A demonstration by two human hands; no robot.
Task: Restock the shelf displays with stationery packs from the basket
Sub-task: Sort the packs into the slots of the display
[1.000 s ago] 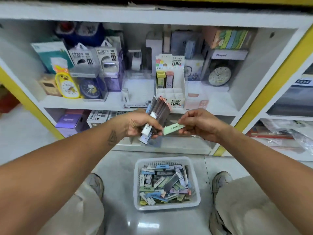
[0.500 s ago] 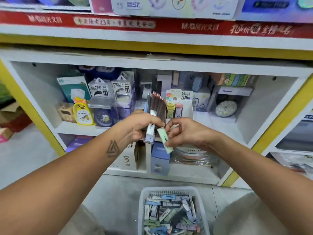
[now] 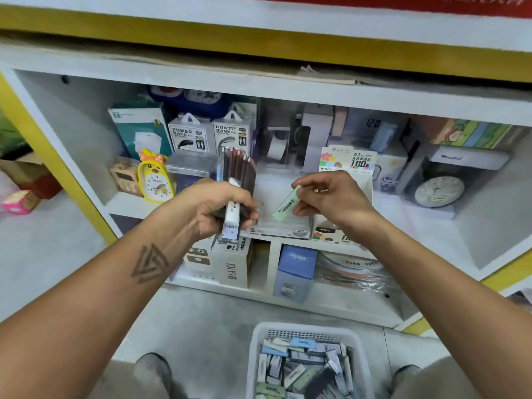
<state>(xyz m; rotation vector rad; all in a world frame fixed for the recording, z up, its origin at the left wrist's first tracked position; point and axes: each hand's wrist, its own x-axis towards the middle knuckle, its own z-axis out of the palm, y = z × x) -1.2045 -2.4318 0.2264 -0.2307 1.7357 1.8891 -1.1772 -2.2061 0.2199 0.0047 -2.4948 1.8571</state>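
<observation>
Left hand point(image 3: 214, 210) grips a fanned bunch of stationery packs point(image 3: 236, 182), long axes near upright, tops toward the shelf point(image 3: 126, 203). Right hand point(image 3: 328, 197) pinches one green pack point(image 3: 286, 204) betw. thumb & fingers, long axis diagonal, upper end up-right, in front of the display box point(image 3: 349, 164). Basket point(image 3: 257, 341) w/ more packs on floor below.

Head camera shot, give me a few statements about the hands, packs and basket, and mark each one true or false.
1. The right hand pinches a green pack. True.
2. The left hand is empty. False: it grips a bundle of packs.
3. The basket sits on the shelf. False: it sits on the floor between the person's feet.
4. The basket holds many packs. True.
5. The yellow clock stands left of the left hand. True.
</observation>
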